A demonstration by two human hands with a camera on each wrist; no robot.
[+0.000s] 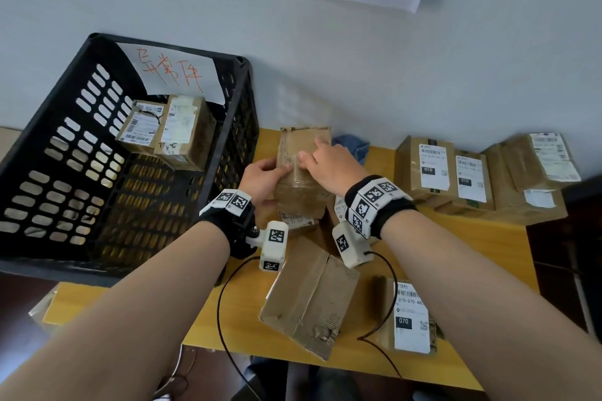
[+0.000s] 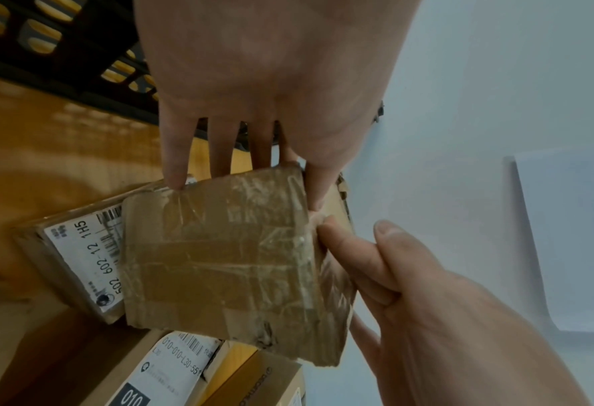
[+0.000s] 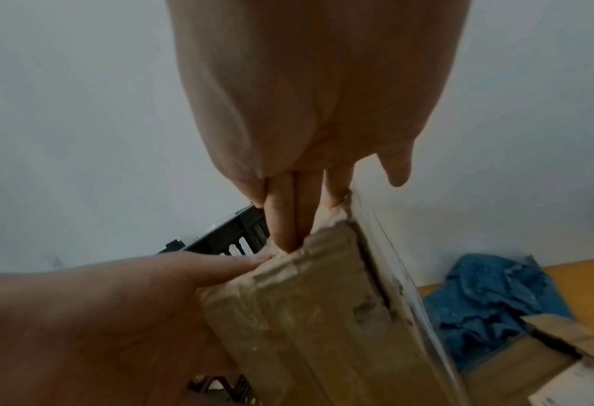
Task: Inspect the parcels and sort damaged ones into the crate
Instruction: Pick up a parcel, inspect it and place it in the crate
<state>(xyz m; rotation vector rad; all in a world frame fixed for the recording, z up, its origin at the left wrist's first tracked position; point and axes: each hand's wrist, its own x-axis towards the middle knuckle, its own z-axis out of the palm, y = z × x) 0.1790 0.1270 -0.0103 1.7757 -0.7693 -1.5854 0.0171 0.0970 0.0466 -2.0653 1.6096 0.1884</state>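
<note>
Both hands hold a brown taped parcel (image 1: 301,195) up over the yellow table (image 1: 472,244), just right of the black crate (image 1: 65,127). My left hand (image 1: 262,174) grips its left side, thumb on the front face. My right hand (image 1: 330,164) grips it from above on the right. In the left wrist view the parcel (image 2: 219,261) shows wrinkled tape and a scuffed lower corner. The right wrist view shows the parcel (image 3: 306,316) with a crushed, torn top corner (image 3: 323,236) under my right fingers (image 3: 281,219). Two labelled parcels (image 1: 143,127) (image 1: 189,133) lie in the crate.
A torn parcel (image 1: 312,296) and one labelled 070 (image 1: 410,316) lie near the front edge. Three labelled parcels (image 1: 426,166) (image 1: 472,179) (image 1: 537,172) stand at the right by the wall. A blue cloth (image 1: 353,143) lies behind the held parcel. Wrist cables hang over the front.
</note>
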